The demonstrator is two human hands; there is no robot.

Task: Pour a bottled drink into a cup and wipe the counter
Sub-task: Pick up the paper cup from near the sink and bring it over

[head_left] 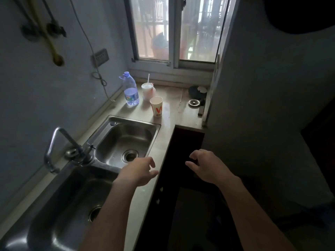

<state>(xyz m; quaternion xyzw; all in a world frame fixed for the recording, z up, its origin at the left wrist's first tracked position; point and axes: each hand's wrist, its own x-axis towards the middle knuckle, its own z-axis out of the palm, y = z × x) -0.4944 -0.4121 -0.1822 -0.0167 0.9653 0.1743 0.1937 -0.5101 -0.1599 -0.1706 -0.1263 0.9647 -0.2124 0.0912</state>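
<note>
A clear plastic bottle point(130, 90) with a blue cap and blue label stands upright at the back of the stone counter point(171, 113), near the left wall. Right of it stands a lidded white cup with a straw point(147, 90). An open paper cup with a red letter point(156, 106) stands in front of that one. My left hand point(139, 171) hovers over the counter's front edge beside the sink, fingers loosely curled, holding nothing. My right hand point(206, 166) hangs in the air over the dark cabinet front, also loosely curled and holding nothing. Both hands are well short of the cups.
A steel double sink point(125, 137) with a bent tap point(59, 147) fills the left of the counter. Small dark round objects point(196, 95) lie at the counter's back right, below the window point(175, 29). A tall pale wall or appliance side point(253, 87) closes the right. Cables hang on the left wall.
</note>
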